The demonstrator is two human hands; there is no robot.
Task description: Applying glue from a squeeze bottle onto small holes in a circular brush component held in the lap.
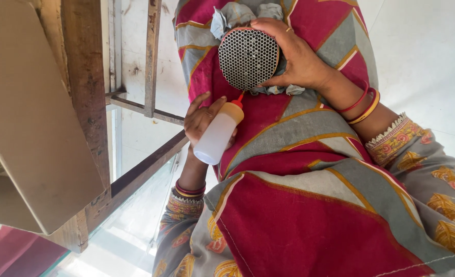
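Two hands busy over lap draped in red-and-grey cloth point(309, 205). Left hand point(203, 119), grip closed round white squeeze bottle point(218, 134), red nozzle aimed at lower rim of round perforated disc point(248, 57). Right hand point(298, 56), grip wrapped round disc edge, grey rag point(235, 13) behind, face tilted toward viewer for nozzle access. Wooden frame point(86, 97) at side.
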